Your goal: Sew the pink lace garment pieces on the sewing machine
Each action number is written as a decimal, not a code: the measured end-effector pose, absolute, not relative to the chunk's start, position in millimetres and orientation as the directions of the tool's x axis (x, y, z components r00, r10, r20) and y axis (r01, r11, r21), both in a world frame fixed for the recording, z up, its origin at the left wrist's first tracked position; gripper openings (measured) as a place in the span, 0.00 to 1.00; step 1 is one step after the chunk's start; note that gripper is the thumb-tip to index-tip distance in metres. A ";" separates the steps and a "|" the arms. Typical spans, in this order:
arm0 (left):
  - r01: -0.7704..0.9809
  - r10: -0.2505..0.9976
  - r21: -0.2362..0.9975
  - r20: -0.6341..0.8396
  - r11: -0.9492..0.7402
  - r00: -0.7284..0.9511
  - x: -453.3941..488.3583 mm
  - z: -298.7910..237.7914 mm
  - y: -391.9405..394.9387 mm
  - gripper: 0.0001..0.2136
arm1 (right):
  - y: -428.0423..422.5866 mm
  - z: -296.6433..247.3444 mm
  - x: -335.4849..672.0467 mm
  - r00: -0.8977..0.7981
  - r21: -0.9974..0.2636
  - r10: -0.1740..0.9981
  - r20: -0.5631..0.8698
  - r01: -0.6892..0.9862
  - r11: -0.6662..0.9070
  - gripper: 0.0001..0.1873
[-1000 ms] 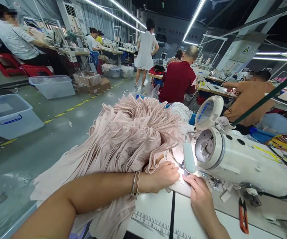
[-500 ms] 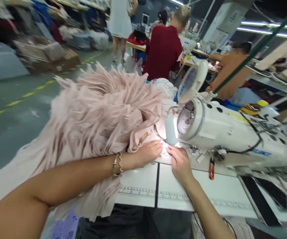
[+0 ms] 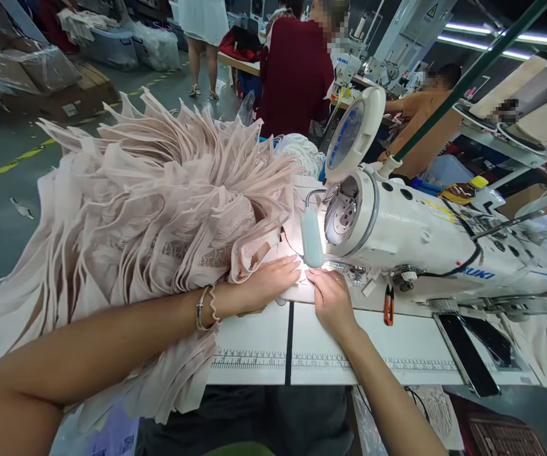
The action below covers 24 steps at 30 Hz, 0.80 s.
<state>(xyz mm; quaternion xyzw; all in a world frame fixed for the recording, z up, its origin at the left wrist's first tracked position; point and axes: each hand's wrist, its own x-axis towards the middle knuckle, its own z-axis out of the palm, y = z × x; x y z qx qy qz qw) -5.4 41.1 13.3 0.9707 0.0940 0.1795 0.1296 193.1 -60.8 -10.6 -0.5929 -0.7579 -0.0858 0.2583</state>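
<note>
Fabric (image 3: pixel 159 209), sheer, pink, pleated, heaps against flat left hand (image 3: pixel 264 285); right hand (image 3: pixel 331 305) alongside.

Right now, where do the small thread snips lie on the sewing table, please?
Find the large white sewing machine on the white table with printed rulers. Just below its arm, to the right of the person's right hand, lie the small orange-handled metal thread snips. Their orange handle sets them apart from the two flat black phones farther right.
</note>
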 end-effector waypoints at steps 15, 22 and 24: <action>0.178 0.274 0.289 0.335 -0.940 0.901 -1.7 5.4 41.2 0.10 | -62.7 -3.9 192.0 -0.177 -0.175 0.864 0.472 0.941 0.289 0.24; 0.323 0.382 0.226 0.312 -0.919 0.870 5.2 8.5 40.3 0.11 | -62.5 -5.6 192.9 -0.141 -0.188 0.859 0.493 0.946 0.263 0.23; 0.326 0.398 0.250 0.344 -0.912 0.850 6.5 2.9 41.1 0.11 | -62.4 -5.2 192.7 -0.134 -0.178 0.856 0.499 0.951 0.253 0.22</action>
